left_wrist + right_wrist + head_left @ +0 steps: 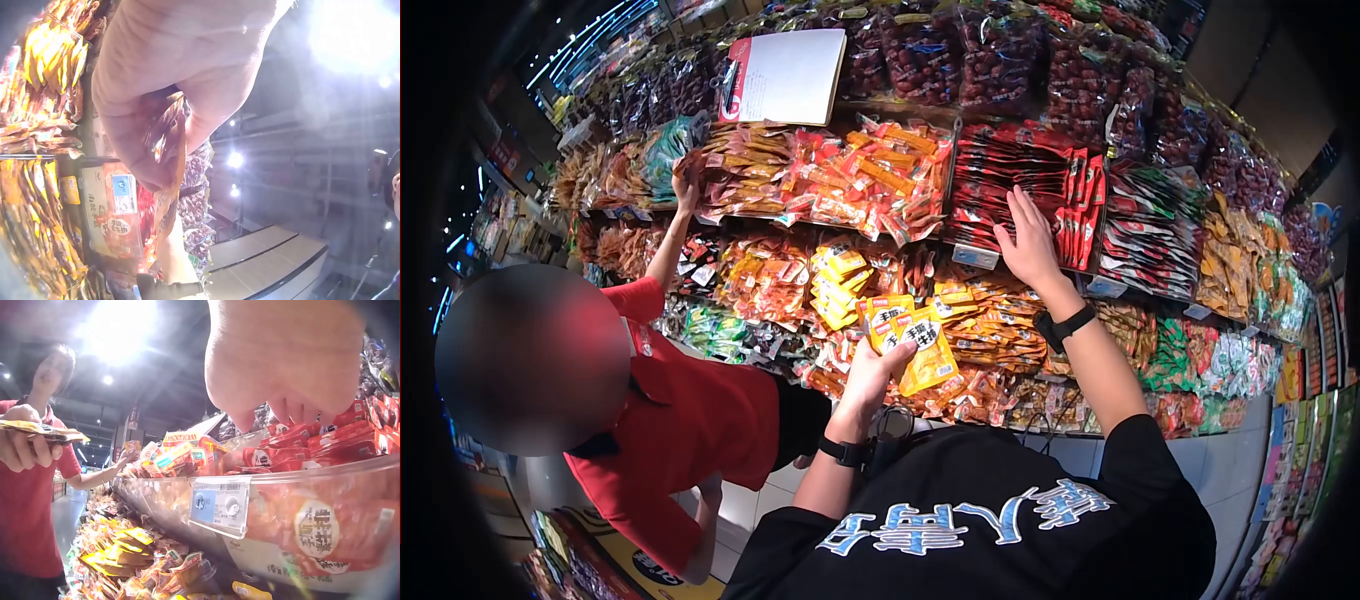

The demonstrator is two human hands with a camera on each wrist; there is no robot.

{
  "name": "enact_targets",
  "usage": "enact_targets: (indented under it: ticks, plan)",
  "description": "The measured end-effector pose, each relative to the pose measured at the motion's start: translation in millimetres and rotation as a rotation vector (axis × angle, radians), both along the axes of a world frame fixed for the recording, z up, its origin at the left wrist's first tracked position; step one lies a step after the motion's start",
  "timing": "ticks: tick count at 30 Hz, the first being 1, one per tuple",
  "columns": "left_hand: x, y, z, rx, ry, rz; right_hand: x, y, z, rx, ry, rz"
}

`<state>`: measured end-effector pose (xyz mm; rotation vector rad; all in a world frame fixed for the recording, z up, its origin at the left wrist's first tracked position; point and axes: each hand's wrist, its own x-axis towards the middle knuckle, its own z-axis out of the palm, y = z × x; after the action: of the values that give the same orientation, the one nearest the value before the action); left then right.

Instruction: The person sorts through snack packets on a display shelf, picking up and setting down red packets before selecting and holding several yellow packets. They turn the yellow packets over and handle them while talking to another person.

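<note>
In the head view my left hand (pixel 868 378) holds several yellow snack packets (pixel 930 366), fanned out with the thumb over them. The left wrist view has its fingers (pixel 134 140) curled round the packets (pixel 172 187), which appear edge-on there. My right hand (pixel 1032 248) reaches over a bin of red snack packets (pixel 990 170), its fingers extended toward them. Seen from the right wrist, that hand (pixel 281 362) hangs palm down with the fingertips right at the red packets (pixel 325 440), above the bin's clear front wall (pixel 300 487).
A person in a red shirt (pixel 700 410) stands at my left, one arm reaching to the shelf. A price tag (pixel 219 505) is fixed to the bin front. A clipboard (pixel 788 78) lies on the upper tier. Yellow packets (pixel 985 325) fill the lower tier.
</note>
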<state>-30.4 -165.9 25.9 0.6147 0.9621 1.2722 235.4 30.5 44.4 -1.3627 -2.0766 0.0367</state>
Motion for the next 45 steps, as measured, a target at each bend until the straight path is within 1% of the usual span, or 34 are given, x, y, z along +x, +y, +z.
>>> enact_targets:
  ticks: [17,21,24,26,28,31,38,45]
  plan:
    - [2,-1,0,0.003,0.020,-0.003,-2,-3,-4,-0.019,-0.028,0.013]
    - [1,-2,3,-0.011,0.013,0.001,-9,-2,3,0.004,-0.028,-0.027]
    - [5,-4,5,-0.014,0.030,-0.007,-24,-1,14,0.124,-0.107,-0.168]
    - [5,-3,2,-0.014,0.052,-0.017,-24,17,-9,-0.208,-0.228,-0.177]
    - [5,-3,4,-0.051,0.073,-0.010,-25,16,-7,-0.204,-0.233,-0.171]
    - [7,-5,7,-0.021,0.033,0.000,-24,13,-9,-0.197,-0.232,-0.156]
    - [3,-3,-1,-0.016,0.037,0.005,-21,11,-23,-0.085,-0.260,-0.155]
    - [5,0,-1,-0.043,0.049,-0.012,-20,11,-24,-0.061,-0.304,-0.151]
